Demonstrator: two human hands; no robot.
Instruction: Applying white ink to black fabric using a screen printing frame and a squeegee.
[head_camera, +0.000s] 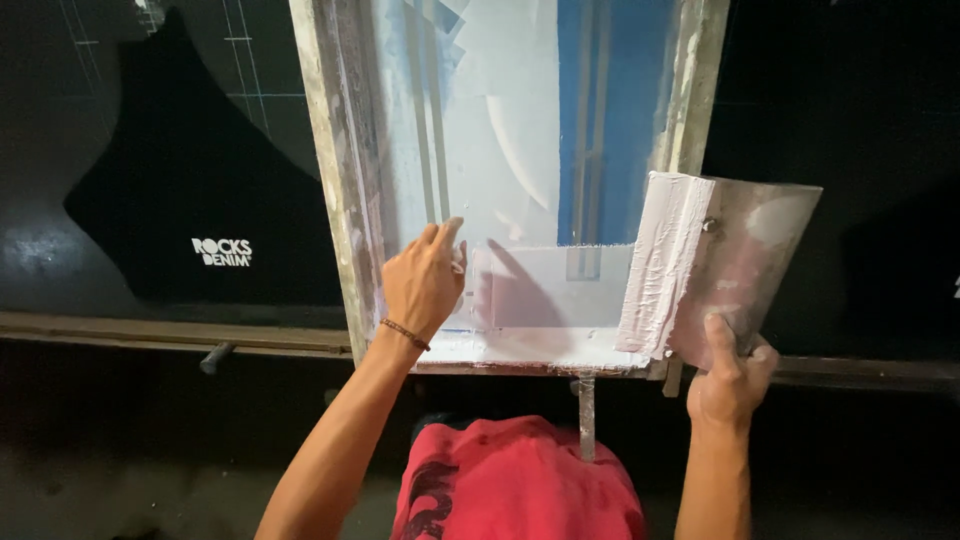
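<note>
We see black fabric (180, 190) spread flat over the tabletop (150, 335) at our left, with small white lettering and thin pale chalk lines on it. More black fabric (860, 150) lies at the right. A dark bolt (215, 356) sticks out from the tabletop's front edge. Below, we see our red shirt (520, 480) with a black pattern and a thin metal rod (586, 415) hanging just above it.

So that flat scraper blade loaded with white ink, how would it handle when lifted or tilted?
The scraper looks like a stiff, thin, light sheet; the right hand holds it by one corner. Its thick white ink would probably slump or drip if tilted. The smeared surface is likely slippery.
</note>
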